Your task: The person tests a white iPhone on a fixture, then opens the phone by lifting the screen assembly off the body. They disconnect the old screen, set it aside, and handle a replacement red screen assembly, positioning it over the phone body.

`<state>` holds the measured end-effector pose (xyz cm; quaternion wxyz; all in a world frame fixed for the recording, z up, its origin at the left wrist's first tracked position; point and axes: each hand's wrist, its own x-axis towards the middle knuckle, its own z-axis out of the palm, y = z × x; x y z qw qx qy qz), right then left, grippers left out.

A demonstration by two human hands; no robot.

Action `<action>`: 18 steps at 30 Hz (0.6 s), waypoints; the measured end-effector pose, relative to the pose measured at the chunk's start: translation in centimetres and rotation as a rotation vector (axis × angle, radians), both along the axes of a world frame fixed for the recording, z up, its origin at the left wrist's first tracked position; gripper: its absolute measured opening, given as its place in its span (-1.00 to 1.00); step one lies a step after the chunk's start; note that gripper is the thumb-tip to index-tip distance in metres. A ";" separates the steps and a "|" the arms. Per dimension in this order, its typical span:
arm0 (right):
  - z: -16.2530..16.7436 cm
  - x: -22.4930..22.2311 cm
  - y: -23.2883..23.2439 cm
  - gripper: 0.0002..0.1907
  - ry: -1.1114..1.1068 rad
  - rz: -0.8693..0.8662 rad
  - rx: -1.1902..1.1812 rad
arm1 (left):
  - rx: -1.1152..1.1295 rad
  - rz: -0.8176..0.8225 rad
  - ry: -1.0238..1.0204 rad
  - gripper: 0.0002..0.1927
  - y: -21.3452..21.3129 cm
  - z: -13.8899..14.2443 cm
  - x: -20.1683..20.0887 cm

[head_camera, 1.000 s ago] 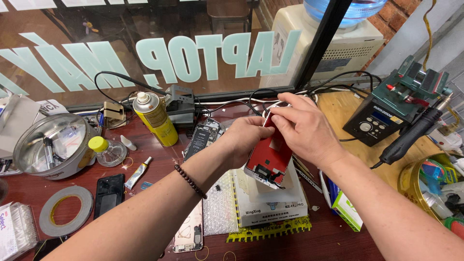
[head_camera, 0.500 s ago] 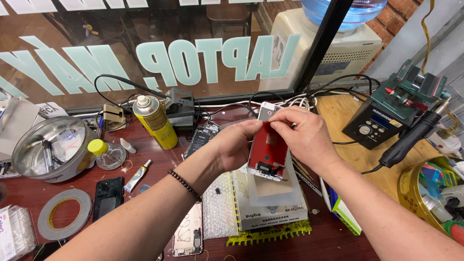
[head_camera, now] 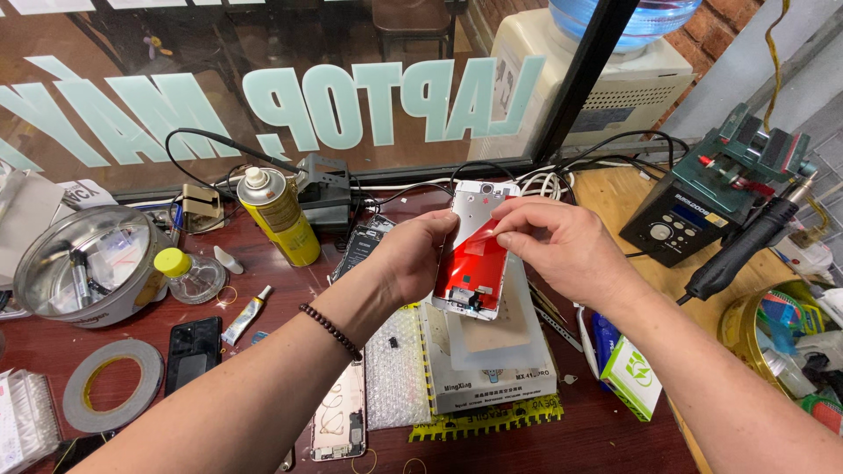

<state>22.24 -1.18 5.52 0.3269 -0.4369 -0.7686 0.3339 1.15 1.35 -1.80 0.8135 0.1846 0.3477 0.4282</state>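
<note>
Red film covered most of the back of the phone screen assembly (head_camera: pixel 474 254), which was held upright above the middle of the table (head_camera: pixel 105 351), over a white box (head_camera: pixel 492 377). The left hand (head_camera: pixel 413 259) gripped the assembly's left edge, its grip pressed together on the frame. The right hand (head_camera: pixel 562 241) met it from the other side — thumb and forefinger pinched at the film near the upper right edge. Peeling well here probably called for a slow, shallow pull while the left hand kept the panel from flexing — a jerk could strain the thin parts at its lower end. A yellow spray can (head_camera: pixel 281 215) stood toward the table's far edge; a tape roll (head_camera: pixel 112 384) lay near the left edge.
</note>
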 end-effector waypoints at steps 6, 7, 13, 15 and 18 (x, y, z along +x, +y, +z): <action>-1.4 0.7 -0.1 -0.89 0.122 0.002 -0.147 | 0.022 0.126 0.051 -0.74 0.5 -0.9 0.2; -1.6 0.6 -0.1 -0.89 0.182 0.020 -0.168 | 0.036 0.149 0.037 -0.76 0.7 -0.9 0.2; -1.8 0.9 0.3 -0.86 0.098 -0.124 -0.231 | -0.005 0.238 0.120 -0.76 1.1 -1.2 -0.2; -1.6 1.4 0.5 -0.86 0.072 -0.148 -0.207 | -0.020 0.266 0.151 -0.77 1.2 -1.4 -0.3; -1.6 1.8 0.7 -0.86 0.072 -0.142 -0.180 | -0.034 0.308 0.176 -0.78 1.2 -1.8 -0.5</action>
